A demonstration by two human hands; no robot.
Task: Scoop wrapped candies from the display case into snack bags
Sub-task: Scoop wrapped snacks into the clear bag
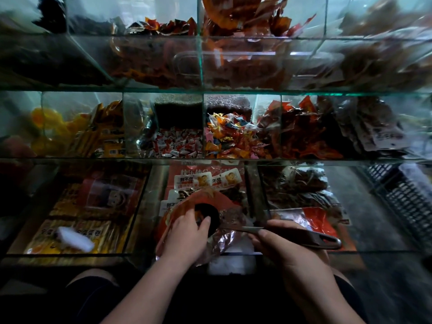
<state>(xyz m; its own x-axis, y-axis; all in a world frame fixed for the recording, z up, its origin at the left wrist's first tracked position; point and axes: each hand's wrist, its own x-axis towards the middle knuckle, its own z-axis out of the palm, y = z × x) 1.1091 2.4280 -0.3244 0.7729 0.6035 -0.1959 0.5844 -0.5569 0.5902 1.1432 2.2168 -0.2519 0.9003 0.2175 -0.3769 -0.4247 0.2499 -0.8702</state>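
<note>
My left hand (pixel 184 237) grips the rim of an orange-and-clear snack bag (pixel 210 199), holding its mouth apart in front of the lowest shelf. My right hand (pixel 287 244) holds the long handle of a dark metal scoop (pixel 304 237). The scoop's round bowl (pixel 208 216) sits at the bag's mouth, right beside my left fingers. What lies in the bowl is too dark to tell. On the middle shelf of the glass display case (pixel 217 161), one compartment holds red-and-white wrapped candies (pixel 177 143) and the one to its right holds mixed colourful wrapped candies (pixel 231 136).
Glass dividers split every shelf. Yellow packets (pixel 102 134) fill the middle-left bin, dark red packs (pixel 311 134) the middle-right. Boxed snacks (pixel 77 220) lie bottom left with a white object (pixel 74 238) on them. A dark plastic crate (pixel 406 195) stands at right.
</note>
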